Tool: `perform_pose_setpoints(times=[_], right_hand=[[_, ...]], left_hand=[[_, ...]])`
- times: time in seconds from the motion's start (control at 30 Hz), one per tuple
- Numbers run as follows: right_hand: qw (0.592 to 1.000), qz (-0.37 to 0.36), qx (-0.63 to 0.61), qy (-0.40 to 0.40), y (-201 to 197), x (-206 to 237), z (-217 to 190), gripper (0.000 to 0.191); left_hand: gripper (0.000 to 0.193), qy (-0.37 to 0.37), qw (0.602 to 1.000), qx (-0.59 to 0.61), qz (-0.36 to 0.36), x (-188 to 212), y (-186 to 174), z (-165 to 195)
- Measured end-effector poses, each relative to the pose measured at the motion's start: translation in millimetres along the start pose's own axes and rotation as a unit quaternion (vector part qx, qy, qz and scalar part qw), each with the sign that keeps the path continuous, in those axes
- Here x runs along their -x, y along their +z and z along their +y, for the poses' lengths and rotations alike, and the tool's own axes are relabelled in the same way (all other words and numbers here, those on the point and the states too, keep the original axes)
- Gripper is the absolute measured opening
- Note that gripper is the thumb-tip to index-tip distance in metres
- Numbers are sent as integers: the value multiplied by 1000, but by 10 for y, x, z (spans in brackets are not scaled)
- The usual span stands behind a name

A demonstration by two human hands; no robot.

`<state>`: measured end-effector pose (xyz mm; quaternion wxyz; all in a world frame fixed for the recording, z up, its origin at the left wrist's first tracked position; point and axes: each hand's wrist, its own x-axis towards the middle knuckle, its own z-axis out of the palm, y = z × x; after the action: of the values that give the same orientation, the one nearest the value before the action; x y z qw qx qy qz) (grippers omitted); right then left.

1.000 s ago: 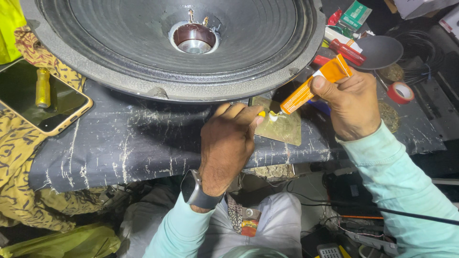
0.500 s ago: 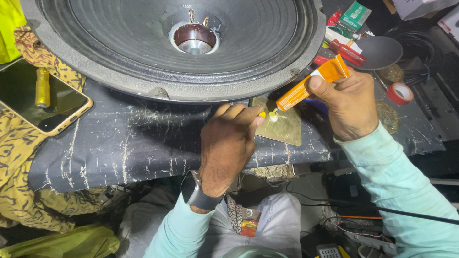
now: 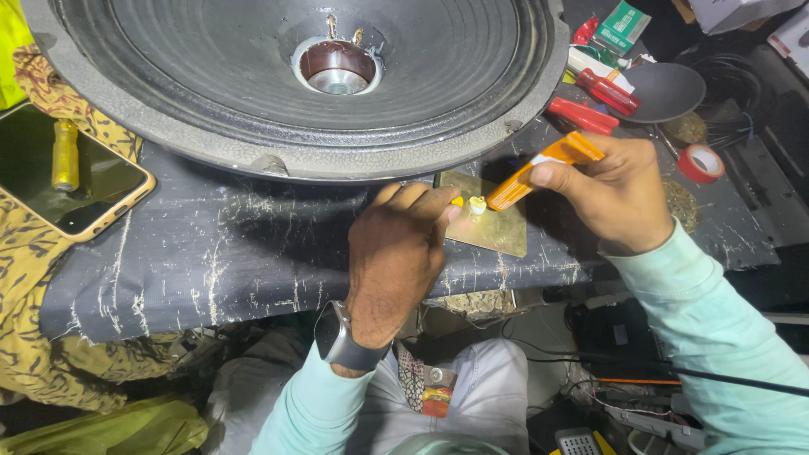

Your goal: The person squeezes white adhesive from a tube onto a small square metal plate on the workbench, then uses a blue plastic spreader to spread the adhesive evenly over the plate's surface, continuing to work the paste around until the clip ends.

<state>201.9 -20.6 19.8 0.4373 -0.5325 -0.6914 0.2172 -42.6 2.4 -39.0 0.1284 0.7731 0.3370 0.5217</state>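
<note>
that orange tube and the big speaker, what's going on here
A person seated at a dark, scuffed workbench holds an orange squeeze tube in the right hand, its nozzle pointing down at a small pale blob on a flat brass-coloured square plate. The left hand rests on the bench with its fingertips at the plate's edge, right beside the blob. A large grey speaker cone lies just behind, with red-handled screwdrivers to the right.

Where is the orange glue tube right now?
In the head view, the orange glue tube is right of centre, held in the right hand, its nozzle over the small brass-coloured plate just below the big speaker cone's rim.
</note>
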Motion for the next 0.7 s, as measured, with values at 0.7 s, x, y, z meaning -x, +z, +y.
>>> perform_pose_setpoints(times=[0.7], right_hand=[[659,83,-725,184,-217,315,765,31]], left_hand=[[18,-67,986,152,17,-145,6,320]])
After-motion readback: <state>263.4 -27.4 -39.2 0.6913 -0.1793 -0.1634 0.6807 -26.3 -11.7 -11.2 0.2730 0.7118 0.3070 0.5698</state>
